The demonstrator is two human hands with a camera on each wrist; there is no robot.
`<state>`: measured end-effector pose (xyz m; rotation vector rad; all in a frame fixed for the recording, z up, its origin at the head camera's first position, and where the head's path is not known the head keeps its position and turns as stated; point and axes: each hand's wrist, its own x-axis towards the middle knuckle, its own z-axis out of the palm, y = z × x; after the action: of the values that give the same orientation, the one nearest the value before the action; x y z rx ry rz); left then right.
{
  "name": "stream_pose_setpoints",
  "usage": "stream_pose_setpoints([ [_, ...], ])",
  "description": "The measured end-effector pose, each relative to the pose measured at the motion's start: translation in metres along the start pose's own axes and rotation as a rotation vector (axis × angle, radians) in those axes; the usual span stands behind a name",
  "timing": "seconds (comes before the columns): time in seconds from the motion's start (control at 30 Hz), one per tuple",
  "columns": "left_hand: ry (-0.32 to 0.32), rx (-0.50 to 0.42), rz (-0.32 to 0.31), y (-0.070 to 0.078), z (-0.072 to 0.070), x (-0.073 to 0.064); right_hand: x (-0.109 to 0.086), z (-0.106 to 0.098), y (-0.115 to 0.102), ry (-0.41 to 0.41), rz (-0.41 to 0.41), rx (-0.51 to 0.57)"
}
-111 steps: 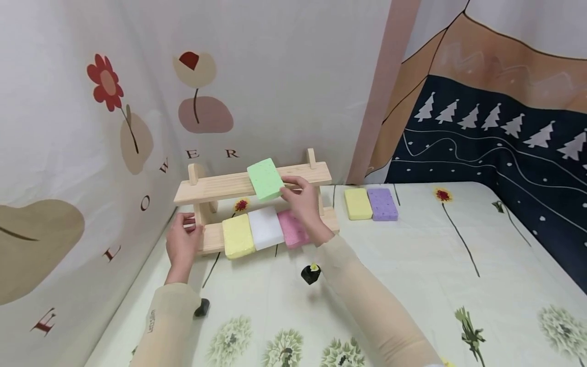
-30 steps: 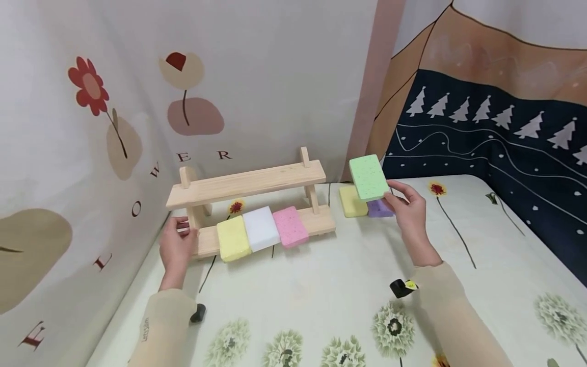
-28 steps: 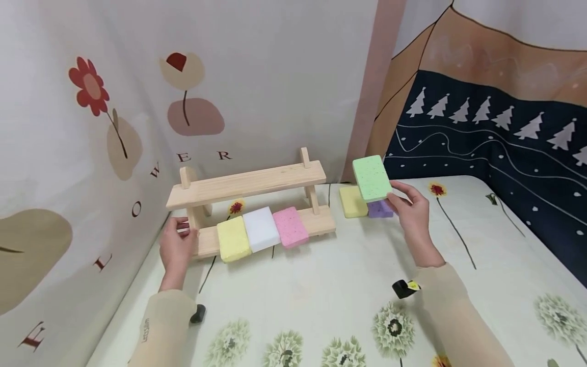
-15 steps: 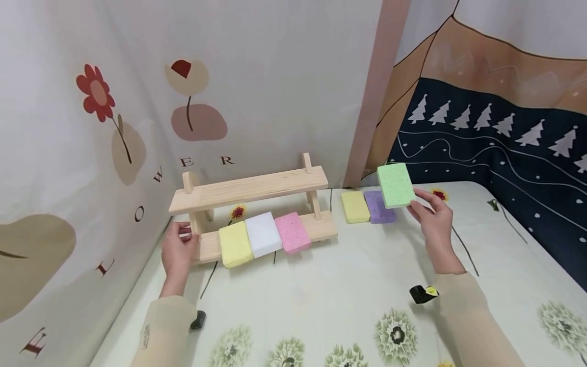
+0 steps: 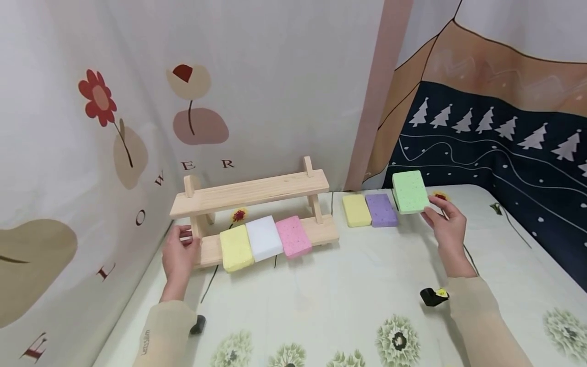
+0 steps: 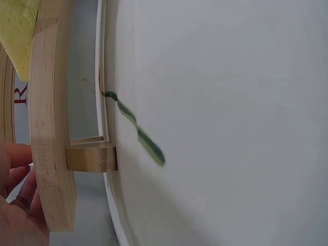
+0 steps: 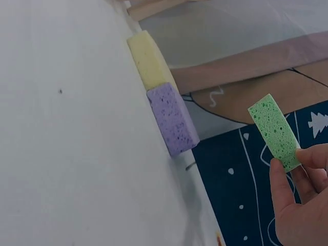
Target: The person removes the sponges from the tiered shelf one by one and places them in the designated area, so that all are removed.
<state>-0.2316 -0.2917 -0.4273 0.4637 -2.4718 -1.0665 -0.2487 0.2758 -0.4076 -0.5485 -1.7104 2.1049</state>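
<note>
A green sponge [image 5: 410, 192] is pinched at its lower right corner between thumb and fingers of my right hand [image 5: 449, 227], held up off the table. In the right wrist view the same green sponge [image 7: 275, 132] shows its pitted edge. My left hand [image 5: 179, 255] grips the left end of a two-tier wooden shelf [image 5: 252, 192]; in the left wrist view its fingers curl by the lower board's end [image 6: 54, 154]. On the lower board lie a yellow sponge [image 5: 236, 248], a white sponge [image 5: 264, 238] and a pink sponge [image 5: 293, 236] side by side, overhanging the front.
Right of the shelf, a second yellow sponge [image 5: 356, 210] and a purple sponge [image 5: 381, 210] lie together on the flower-printed tablecloth [image 5: 339, 290]. Printed curtains [image 5: 284, 102] stand close behind the shelf and along the left. Black wrist cameras [image 5: 433, 296] hang below the sleeves.
My right hand has carried the green sponge rightward from over the upper board, past the yellow and purple sponges, to the right of them. The left hand stays at the shelf's end.
</note>
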Motion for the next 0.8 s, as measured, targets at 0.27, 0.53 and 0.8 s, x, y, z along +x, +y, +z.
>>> stream_pose_setpoints([
  [0.27,-0.003,0.015,-0.008,0.0,0.0,0.0,0.009,-0.006,0.008,0.022,0.044,-0.062],
  [0.53,-0.006,0.02,-0.007,-0.002,0.001,-0.001,0.016,-0.012,0.016,0.028,0.07,-0.026],
  [0.8,0.005,0.019,0.011,-0.001,0.0,-0.001,0.02,-0.01,0.021,0.022,0.066,-0.068],
])
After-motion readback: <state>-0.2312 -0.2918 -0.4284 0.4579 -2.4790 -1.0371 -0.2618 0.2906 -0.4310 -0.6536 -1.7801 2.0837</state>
